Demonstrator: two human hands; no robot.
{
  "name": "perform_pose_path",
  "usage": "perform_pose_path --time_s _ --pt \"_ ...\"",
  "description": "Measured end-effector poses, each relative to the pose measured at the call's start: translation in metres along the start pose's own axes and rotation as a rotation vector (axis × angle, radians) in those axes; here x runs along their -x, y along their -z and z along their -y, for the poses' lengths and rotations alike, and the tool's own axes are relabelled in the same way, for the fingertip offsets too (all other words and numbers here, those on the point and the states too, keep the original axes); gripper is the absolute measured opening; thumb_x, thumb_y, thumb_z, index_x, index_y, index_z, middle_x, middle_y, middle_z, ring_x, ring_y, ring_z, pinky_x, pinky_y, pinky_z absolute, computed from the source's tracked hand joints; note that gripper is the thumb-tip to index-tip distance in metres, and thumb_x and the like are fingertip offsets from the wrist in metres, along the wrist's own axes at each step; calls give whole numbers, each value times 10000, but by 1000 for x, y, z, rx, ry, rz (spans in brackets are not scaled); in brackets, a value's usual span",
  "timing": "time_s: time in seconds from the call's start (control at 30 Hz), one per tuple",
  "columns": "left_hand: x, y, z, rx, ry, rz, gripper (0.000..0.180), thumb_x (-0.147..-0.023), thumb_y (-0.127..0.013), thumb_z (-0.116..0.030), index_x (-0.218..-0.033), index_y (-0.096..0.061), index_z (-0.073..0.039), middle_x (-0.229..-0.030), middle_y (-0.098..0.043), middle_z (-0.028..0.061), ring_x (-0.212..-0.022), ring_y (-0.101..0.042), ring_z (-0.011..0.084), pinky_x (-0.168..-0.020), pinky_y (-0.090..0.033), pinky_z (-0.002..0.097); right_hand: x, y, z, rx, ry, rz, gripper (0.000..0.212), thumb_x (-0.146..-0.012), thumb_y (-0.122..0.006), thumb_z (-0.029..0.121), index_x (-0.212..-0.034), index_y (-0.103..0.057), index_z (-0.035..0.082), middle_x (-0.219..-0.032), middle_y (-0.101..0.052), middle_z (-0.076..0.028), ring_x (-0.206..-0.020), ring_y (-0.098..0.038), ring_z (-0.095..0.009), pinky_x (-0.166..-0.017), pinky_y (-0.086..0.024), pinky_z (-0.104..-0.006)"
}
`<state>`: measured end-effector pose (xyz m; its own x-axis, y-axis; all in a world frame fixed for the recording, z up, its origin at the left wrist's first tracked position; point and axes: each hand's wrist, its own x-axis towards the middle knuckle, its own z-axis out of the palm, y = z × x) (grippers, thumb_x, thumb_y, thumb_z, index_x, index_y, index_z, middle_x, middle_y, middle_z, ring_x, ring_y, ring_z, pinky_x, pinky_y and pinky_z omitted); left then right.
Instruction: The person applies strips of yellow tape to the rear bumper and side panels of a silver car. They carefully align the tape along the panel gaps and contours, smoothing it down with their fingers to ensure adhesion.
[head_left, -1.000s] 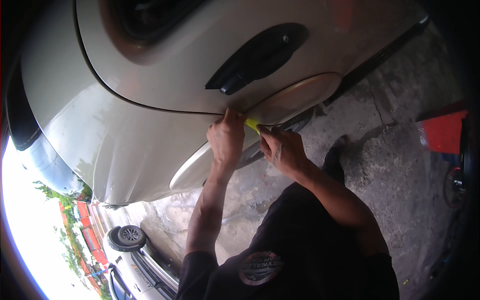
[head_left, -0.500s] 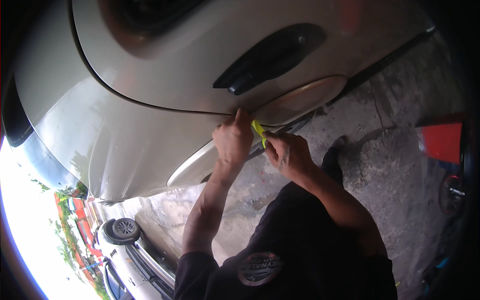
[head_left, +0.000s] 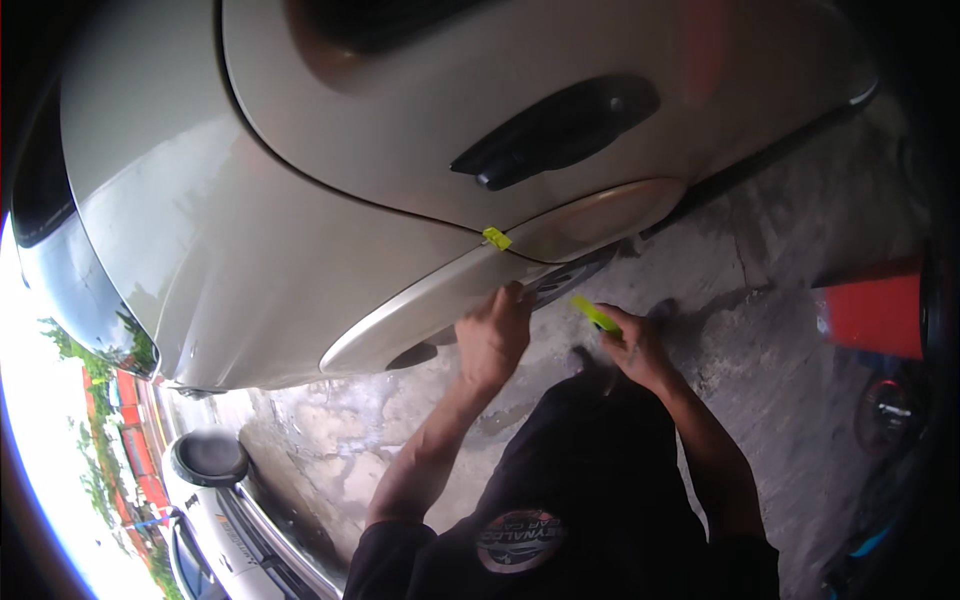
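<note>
A short piece of bright yellow-green tape (head_left: 497, 239) sticks across the seam between two panels of the silver car (head_left: 330, 250), just above the wheel-arch trim. Below it, apart from the car body, my left hand (head_left: 492, 338) is closed with its fingers curled. Its fingertips are hidden, so whether they hold anything cannot be made out. Farther right, my right hand (head_left: 640, 350) grips a roll of yellow tape (head_left: 603, 319), and a short loose end points up and left toward the car. The rest of the roll is covered by the fingers.
Above the tape is a dark door handle (head_left: 560, 130). The car's wheel (head_left: 560, 285) shows under the arch. A red container (head_left: 872, 312) stands on the grey concrete floor (head_left: 740, 300) at right. A white vehicle (head_left: 235, 545) is at lower left.
Both hands have drawn back from the car, the right one moving right and down with the tape roll. A torn-off piece now stays on the panel seam. The view has shifted slightly.
</note>
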<state>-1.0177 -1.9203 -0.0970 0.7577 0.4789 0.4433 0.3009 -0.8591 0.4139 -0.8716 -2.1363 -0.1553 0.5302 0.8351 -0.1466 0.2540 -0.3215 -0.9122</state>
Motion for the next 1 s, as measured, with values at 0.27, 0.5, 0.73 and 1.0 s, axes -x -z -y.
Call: perform_pose_path --time_s 0.27,0.5,0.73,1.0 --pt "2 -9 4 6 240 130 806 -947 -736 -153 -1677 -395 -159 -978 -732 157 -724 -723 381 -592 -579 489 30 -15 -18 175 -76 37 479 -983 -680 137 -1449 -624 41 -905 -715 -256 -835 -742 -374 -748 -553 -430" --pt "0 -12 17 -67 225 129 794 -953 -674 -126 -1686 -370 -134 -915 -744 161 -701 -721 375 -601 -581 484 31 -24 -8 87 21 28 521 -983 -664 119 -1499 -597 80 -927 -742 -253 -835 -750 -428 -742 -573 -431" --pt "-5 5 23 51 278 175 665 -974 -683 -142 -1616 -507 -153 -800 -711 157 -663 -716 372 -595 -579 476 8 -22 50 48 179 -89 480 -997 -616 30 -1475 -589 -10 -1126 -749 -285 -1047 -751 -437 -895 -587 -417" --pt "-8 33 20 655 590 196 231 -953 -750 -121 -1150 -769 -1 -850 -726 141 -640 -671 258 -648 -524 364 -21 -34 89 -30 326 -99 468 -1007 -615 -14 -1471 -571 -66 -1291 -715 -288 -1181 -730 -404 -987 -572 -401"
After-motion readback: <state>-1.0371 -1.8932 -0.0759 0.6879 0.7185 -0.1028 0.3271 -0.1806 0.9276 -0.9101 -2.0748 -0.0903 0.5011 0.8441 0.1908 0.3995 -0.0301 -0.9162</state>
